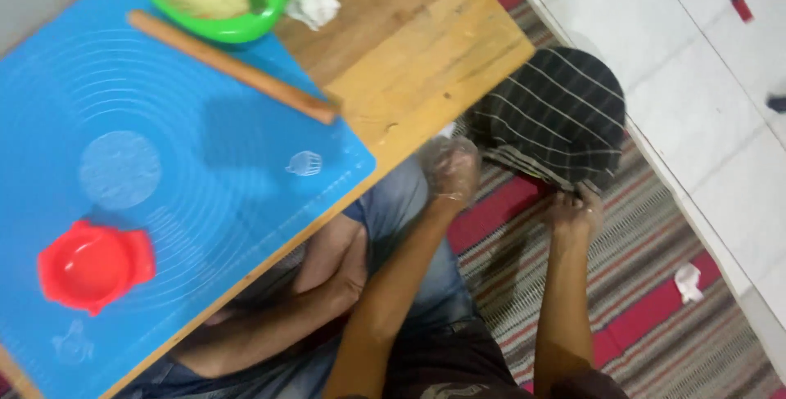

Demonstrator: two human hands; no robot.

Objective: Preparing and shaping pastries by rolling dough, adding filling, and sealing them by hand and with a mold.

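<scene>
- The person sits cross-legged on a striped rug (pixel 655 301) beside a low wooden table (pixel 426 47); both arms stretch away from the table toward a dark checked cloth (pixel 557 112) lying on the rug
- The right hand (pixel 577 209) is at the lower edge of the dark checked cloth, fingers curled closed on its hem; the cloth bulges up in a rounded heap above that hand
- The left hand (pixel 450 168), covered in a thin clear plastic glove, hangs just beside the left edge of the cloth, near the table's corner; it is blurred, so I cannot tell whether its fingers are open or closed, nor whether it touches the cloth
- On the table lies a blue silicone mat (pixel 164 202) marked with rings; a wooden rolling pin (pixel 233 67) rests slantwise across its upper part
- A green bowl (pixel 221 27) of pale filling stands at the top of the mat, with a crumpled white wad (pixel 313 2) just beside it
- A thin round dough sheet (pixel 120 170) lies flat on the mat; a red dumpling press (pixel 94 266) sits near it, lower down
- A crumpled white scrap (pixel 688 282) lies on the rug, near the white tiled floor (pixel 679 47)
</scene>
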